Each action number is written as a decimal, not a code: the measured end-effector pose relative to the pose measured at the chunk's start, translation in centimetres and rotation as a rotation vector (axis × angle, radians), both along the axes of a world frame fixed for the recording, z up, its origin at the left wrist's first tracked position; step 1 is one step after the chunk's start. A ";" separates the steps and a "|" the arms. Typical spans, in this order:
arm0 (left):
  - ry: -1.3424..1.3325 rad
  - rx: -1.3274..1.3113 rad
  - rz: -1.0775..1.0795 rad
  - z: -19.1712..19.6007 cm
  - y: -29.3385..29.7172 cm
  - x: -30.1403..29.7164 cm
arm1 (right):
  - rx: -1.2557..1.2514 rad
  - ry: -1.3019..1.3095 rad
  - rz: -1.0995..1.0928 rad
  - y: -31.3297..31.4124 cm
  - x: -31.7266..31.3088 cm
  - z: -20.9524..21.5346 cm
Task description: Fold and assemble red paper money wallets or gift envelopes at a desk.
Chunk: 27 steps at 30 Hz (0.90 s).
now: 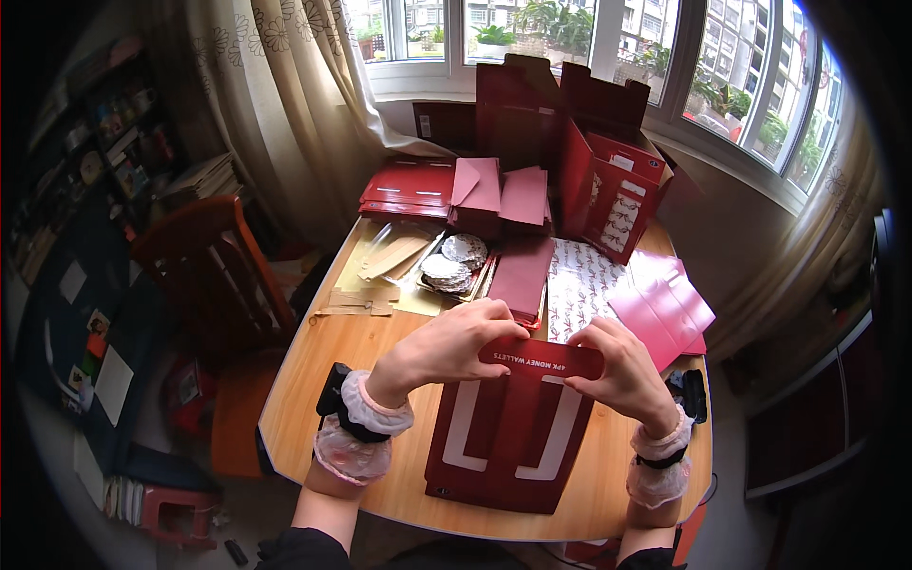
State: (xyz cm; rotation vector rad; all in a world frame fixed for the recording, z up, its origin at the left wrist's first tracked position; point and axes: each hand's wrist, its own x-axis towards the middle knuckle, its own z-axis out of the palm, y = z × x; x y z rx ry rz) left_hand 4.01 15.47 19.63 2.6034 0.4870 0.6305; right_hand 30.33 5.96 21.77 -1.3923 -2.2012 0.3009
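In front of me on the table lies a flat dark red cardboard package point(508, 427) with two white bracket-shaped patches. At its far end, a red cardboard flap point(541, 358) with white print is pinched at both ends. My left hand point(446, 347) closes thumb and fingers on the flap's left end. My right hand point(622, 366) does the same on the right end. Whether the flap is one piece with the package I cannot tell. Just beyond it are a stack of red envelopes point(520, 275) and a white patterned sheet point(581, 285).
Farther back are round patterned tags point(446, 271), kraft paper strips point(394, 255), red cardboard sheets point(408, 185), pink envelopes point(499, 185) and an upright red box point(613, 185). Shiny pink sheets point(665, 306) lie right. A wooden chair point(214, 256) stands left of the table.
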 end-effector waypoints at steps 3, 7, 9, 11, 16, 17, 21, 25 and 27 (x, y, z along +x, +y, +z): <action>0.006 -0.024 -0.011 0.4 0.0 -0.2 | 0.007 0.013 0.020 0.1 0.0 0.0; 0.051 -0.078 0.005 0.8 0.0 -0.4 | -0.036 0.080 0.061 0.0 0.2 0.1; 0.039 -0.064 0.008 0.8 -0.1 -0.6 | -0.022 0.073 0.054 0.3 -0.1 -0.2; 0.026 -0.052 0.011 0.7 -0.2 -0.5 | -0.009 0.065 0.046 0.3 -0.7 -0.4; 0.038 -0.046 -0.018 0.5 -0.3 -0.2 | -0.016 0.017 0.013 0.4 -1.6 -1.0; 0.039 -0.047 -0.017 0.5 -0.4 -0.1 | -0.017 0.017 0.013 0.4 -1.6 -1.0; 0.041 -0.015 -0.028 0.3 -0.7 0.2 | -0.011 -0.022 0.012 0.2 -1.3 -0.9; 0.045 -0.010 -0.057 -0.1 -0.7 0.7 | -0.025 -0.050 0.003 0.1 -0.9 -1.0; 0.039 -0.011 -0.076 -0.6 -0.4 0.7 | -0.034 -0.052 0.013 0.1 -0.8 -1.2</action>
